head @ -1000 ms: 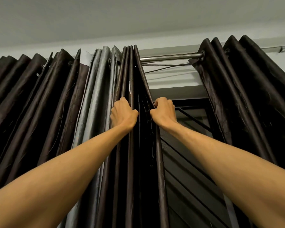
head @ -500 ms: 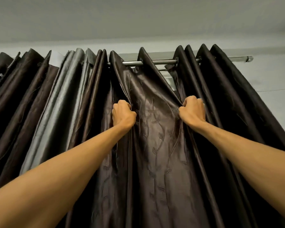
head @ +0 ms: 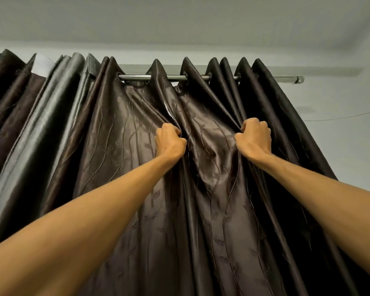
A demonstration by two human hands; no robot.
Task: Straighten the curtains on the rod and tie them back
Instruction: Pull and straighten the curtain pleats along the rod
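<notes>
Dark brown satin, stitched with wavy stems and small leaves, hangs by eyelets from the rod (head: 135, 77). This brown curtain (head: 120, 150) is the thing being worked on. Below the rod's middle, the left hand (head: 170, 141) is a closed fist round one raised fold. The right hand (head: 254, 138), nearer the rod's capped end, is clenched round another. The cloth between them sags in a shallow hollow.

The step looks like spreading the pleats evenly along the rod. To do it well, I would pull sideways, parallel with the rod, not downward, since a downward drag probably tilts the eyelets and makes them bind on the metal. Gripping close beneath the rod should push the eyelets along straighter. The pleats towards the capped end are packed tight while those over the rod's middle stand wide, so that is where the spacing needs evening out. Tying back is not yet begun, and no tie is in view.

The satin looks glossy and slippery, catching light on each ridge, so a full fist suits it better than a pinch. The rod is smooth polished metal with a stub cap (head: 298, 79). Towards the rod's other end hangs a grey panel (head: 51, 124), plainer, with a dull leathery sheen. Beside it, about level with the rod, a white patch of lining (head: 41, 65) shows.
</notes>
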